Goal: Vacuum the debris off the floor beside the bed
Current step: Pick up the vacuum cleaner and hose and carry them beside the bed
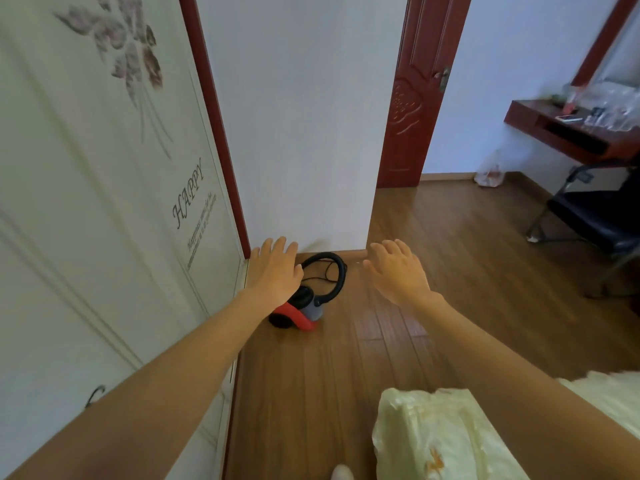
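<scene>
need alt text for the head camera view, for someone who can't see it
Two bare hands, left hand and right hand, reach open toward a small red and grey vacuum cleaner on the wooden floor against a white wall; a bed corner shows lower right.

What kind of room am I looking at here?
Most likely a bedroom in a home. A bed corner with pale bedding shows at the bottom right, a wardrobe door with a flower print fills the left, and a small vacuum cleaner sits on the wooden floor.
</scene>
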Demonstrator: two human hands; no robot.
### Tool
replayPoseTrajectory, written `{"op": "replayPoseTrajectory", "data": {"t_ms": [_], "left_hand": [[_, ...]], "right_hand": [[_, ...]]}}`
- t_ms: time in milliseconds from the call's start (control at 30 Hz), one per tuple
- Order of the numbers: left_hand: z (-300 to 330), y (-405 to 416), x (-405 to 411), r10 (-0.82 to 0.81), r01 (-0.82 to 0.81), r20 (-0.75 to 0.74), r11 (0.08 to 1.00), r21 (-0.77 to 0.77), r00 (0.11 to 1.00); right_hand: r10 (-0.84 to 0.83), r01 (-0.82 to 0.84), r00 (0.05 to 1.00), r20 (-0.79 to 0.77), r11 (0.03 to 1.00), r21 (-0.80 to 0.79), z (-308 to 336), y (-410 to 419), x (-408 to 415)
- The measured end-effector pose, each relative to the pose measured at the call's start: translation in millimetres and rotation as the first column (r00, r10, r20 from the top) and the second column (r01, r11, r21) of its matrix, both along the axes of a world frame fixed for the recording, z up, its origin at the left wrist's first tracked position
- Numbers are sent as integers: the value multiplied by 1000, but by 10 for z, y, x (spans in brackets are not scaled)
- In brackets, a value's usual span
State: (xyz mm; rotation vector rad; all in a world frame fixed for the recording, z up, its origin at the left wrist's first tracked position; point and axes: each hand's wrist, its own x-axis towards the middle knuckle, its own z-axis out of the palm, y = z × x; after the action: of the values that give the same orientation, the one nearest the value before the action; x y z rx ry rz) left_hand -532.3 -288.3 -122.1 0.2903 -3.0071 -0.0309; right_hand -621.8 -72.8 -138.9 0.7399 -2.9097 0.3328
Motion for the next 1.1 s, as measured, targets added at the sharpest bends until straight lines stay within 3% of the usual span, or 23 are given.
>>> {"op": "replayPoseTrajectory", "data": {"t_ms": [267, 567, 800, 1100], "left_hand": [[-190, -415, -1377, 58, -58, 5, 997, 56, 998], [-800, -1017, -2601, 112, -124, 102, 985, 120, 989], [-887, -1824, -3794, 153, -161, 64, 976, 146, 986], [-1359, -2327, -4504, 253, -267, 93, 941, 207, 963]], "right_hand": [[60, -61, 998, 28, 998, 12, 10, -457, -1517], [126, -135, 982, 137, 989, 59, -592, -1144, -2862], [151, -164, 981, 121, 981, 104, -617, -1934, -4113], [253, -295, 941, 223, 938, 181, -1079, -2621, -5052]]}}
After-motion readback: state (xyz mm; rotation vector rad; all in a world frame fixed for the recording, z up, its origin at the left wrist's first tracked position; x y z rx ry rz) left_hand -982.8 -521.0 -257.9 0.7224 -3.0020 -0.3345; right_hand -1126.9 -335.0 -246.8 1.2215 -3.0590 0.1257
